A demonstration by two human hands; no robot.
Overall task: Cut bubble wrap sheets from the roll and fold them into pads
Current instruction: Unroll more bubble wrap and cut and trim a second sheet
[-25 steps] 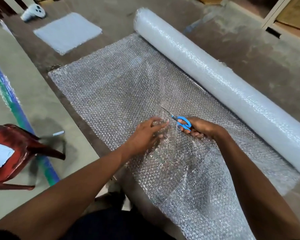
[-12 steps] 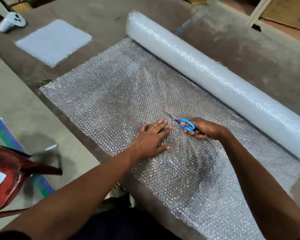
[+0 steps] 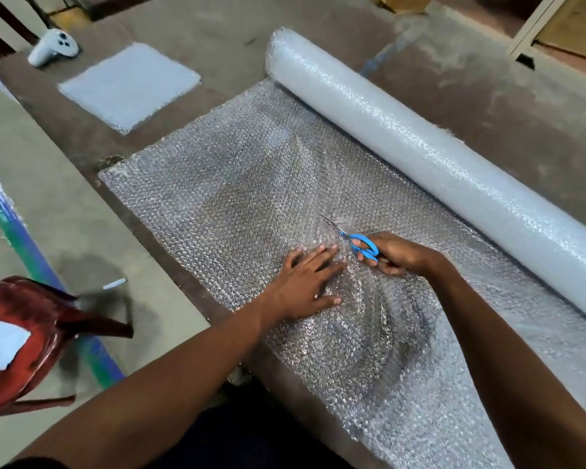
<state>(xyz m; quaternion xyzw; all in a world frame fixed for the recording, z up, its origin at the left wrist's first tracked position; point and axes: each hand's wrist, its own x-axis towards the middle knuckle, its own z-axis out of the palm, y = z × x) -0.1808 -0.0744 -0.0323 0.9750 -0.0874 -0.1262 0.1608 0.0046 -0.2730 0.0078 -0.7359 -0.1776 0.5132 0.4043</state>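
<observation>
The left hand (image 3: 307, 282) is lying flat on the unrolled bubble wrap sheet (image 3: 217, 204), its fingers (image 3: 322, 255) straight and spread, pressing the plastic down onto the floor (image 3: 68, 211). Just beyond those fingertips, the right hand (image 3: 398, 253) is gripping the blue-handled scissors (image 3: 357, 243), fingers curled through the loops; the blades are pointing away from the person into the sheet, and whether they are parted cannot be told. The sheet is wrinkling around both hands. Past the right knuckles, the bubble wrap roll (image 3: 430, 154) is lying across the floor, the sheet running out from beneath it. Well beyond the left fingertips, a folded pad (image 3: 129, 86) is resting flat, with a white controller (image 3: 53, 47) farther off. A red chair (image 3: 24, 336) is standing near the left forearm. No containers are showing.
</observation>
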